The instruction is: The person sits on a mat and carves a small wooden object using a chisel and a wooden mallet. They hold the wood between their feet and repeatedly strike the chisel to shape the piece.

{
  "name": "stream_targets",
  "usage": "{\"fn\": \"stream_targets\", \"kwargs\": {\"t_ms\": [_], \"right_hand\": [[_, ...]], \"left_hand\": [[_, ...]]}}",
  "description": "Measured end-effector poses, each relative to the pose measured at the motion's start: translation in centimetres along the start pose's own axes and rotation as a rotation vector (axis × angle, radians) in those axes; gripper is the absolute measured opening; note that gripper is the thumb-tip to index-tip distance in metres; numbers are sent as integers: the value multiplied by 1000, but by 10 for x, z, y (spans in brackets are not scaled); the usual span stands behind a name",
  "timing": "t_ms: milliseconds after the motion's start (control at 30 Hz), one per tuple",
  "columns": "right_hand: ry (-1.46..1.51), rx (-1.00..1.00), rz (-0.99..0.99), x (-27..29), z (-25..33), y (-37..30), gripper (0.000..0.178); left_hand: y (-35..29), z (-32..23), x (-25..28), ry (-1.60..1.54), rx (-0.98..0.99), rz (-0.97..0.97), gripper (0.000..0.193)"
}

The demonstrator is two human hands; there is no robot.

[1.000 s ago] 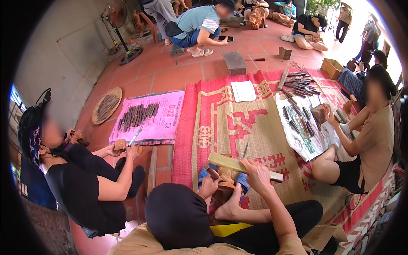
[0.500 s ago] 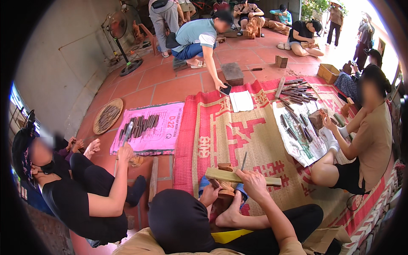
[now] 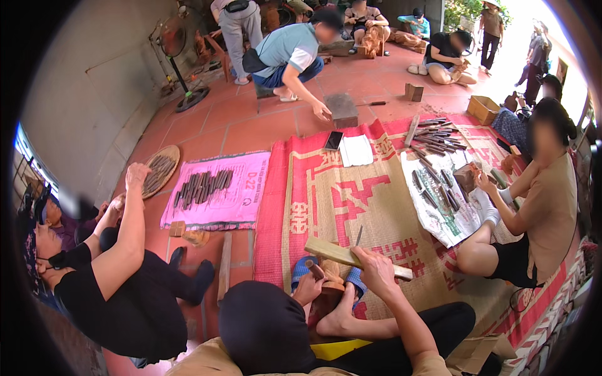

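Note:
My left hand (image 3: 307,289) is closed round a chisel (image 3: 315,269), of which only the brown wooden handle shows; its blade end is hidden. A long flat wooden bat (image 3: 332,252) is gripped in my right hand (image 3: 377,268), slanting across above the left hand. Beneath the bat, a light-brown wood carving (image 3: 334,271) stands between my feet, partly covered. A thin dark blade (image 3: 359,234) sticks out beyond the bat near my right fingers; I cannot tell whether it is held or lies on the mat.
Chisels lie in rows on a pink sack (image 3: 241,203) at left, and more on a white sack (image 3: 433,216) at right. A phone (image 3: 333,140) and white cloth (image 3: 356,150) rest on the red patterned mat (image 3: 276,207). Co-workers sit close on both sides; one squats ahead.
The bat has tilted, its left end rising. The person ahead has let go of the phone onto the mat and drawn back. The left co-worker's arm has swung toward the round basket.

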State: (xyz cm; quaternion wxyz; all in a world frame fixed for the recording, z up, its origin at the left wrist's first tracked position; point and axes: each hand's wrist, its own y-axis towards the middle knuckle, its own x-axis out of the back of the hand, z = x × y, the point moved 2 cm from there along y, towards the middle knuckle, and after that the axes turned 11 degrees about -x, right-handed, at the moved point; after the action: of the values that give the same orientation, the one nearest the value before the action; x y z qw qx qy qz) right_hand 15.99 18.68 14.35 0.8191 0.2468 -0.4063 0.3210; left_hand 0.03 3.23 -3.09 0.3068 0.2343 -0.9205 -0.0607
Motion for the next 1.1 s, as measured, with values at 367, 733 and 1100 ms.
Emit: {"fn": "stream_targets", "kwargs": {"t_ms": [367,733,1100], "right_hand": [[-138,85,-10,-3,1,-3,35],[-1,14,9,7,3,-3,41],[-76,-3,9,7,-4,0,34]], "left_hand": [[0,-4,-2,-24,-35,-72,13],[5,-15,3,14,-73,-11,13],[-2,8,-2,-422,249,-181,14]]}}
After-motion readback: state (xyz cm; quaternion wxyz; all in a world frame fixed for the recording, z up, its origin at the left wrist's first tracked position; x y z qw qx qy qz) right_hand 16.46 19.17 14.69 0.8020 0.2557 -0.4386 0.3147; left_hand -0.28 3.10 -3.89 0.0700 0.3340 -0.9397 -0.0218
